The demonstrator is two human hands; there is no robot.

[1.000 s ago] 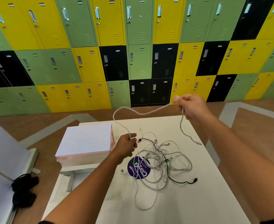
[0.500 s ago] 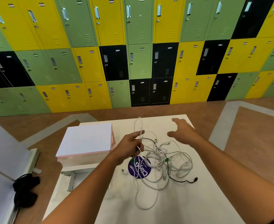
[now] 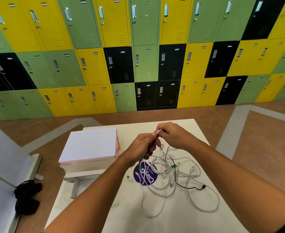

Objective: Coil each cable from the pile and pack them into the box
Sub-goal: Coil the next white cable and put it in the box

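A: Lockers in yellow, green and black fill the back wall. Brown floor with grey stripes, white surface in front.

B: Hands?

A: Both are raised over the far half of the surface, nearly touching. The left hand is clenched round strands of a white cable. The right hand pinches the bent end of that same cable between thumb and fingertips. Only a short bit shows between the hands.

B: Rest of that cable?

A: It drops from the left hand into the cable pile. Can't tell where it ends in there.

B: The pile?

A: Loose tangle on the surface, just below the hands, mostly white leads. One black cable runs out on the near right, its plug lying on the surface. Green connector in the middle. The pile partly covers a round purple sticker, and a small white USB plug lies just left of the sticker.

B: Box?

A: Pink-sided box with a white top, closed, at the left of the surface, apart from the pile. Right against its near side is an open white carton, flaps up. Its inside is mostly out of sight.

B: Anything else?

A: Black bundle on the floor at far left, beside a pale grey panel.
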